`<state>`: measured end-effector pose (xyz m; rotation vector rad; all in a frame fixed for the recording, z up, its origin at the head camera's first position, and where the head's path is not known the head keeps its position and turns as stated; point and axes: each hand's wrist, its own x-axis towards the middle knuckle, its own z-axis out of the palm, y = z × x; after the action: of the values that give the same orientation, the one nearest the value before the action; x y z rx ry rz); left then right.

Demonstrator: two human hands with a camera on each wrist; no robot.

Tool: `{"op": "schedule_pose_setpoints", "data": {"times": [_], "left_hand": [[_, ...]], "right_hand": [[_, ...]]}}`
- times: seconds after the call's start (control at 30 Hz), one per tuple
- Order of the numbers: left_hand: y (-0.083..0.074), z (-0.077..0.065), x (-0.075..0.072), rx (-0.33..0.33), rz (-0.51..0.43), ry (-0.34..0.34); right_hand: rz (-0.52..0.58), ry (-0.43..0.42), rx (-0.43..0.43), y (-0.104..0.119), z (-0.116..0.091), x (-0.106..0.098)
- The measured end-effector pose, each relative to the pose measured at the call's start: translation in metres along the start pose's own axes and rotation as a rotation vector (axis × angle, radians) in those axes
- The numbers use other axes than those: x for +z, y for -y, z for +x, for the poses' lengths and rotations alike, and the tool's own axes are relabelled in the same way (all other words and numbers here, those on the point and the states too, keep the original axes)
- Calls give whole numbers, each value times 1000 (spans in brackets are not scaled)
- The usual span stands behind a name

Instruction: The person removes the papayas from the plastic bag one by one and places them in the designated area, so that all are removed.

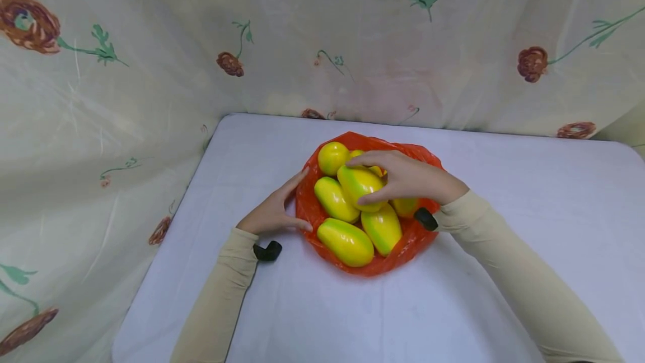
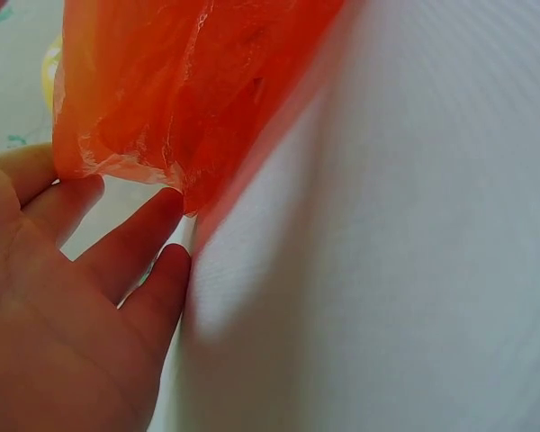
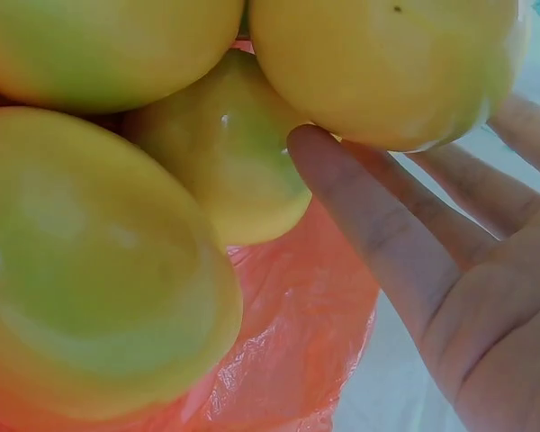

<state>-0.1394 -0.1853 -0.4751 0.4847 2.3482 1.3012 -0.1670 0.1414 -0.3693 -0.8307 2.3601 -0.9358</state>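
A red plastic bag [image 1: 308,200] lies spread on the table with several glossy yellow-green mangoes [image 1: 345,242] inside. My left hand [image 1: 274,209] rests at the bag's left side, thumb and fingers spread. In the left wrist view, its fingertips [image 2: 173,202] touch the edge of the red plastic. My right hand [image 1: 410,175] reaches over the bag from the right. Its thumb and fingers span the topmost mango [image 1: 356,184] from two sides. The right wrist view has the fingers against the underside of that mango [image 3: 387,67], with other mangoes below and beside it.
The table [image 1: 272,307] has a white cover. Behind and to the left hangs a pale curtain [image 1: 166,32] with printed flowers. Dark wrist cameras [image 1: 268,251] sit on both sleeves.
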Motion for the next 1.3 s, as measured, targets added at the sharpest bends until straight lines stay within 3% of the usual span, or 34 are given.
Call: {"op": "schedule_pose_setpoints", "data": {"times": [0.6, 1.0, 1.3], "left_hand": [[-2, -1, 0, 7, 2, -2], [-2, 0, 0, 14, 3, 0], [-1, -1, 0, 18, -5, 0]], "right_hand": [[7, -37, 37, -3, -5, 4], [44, -200, -28, -12, -26, 8], [66, -274, -20, -14, -51, 12]]}}
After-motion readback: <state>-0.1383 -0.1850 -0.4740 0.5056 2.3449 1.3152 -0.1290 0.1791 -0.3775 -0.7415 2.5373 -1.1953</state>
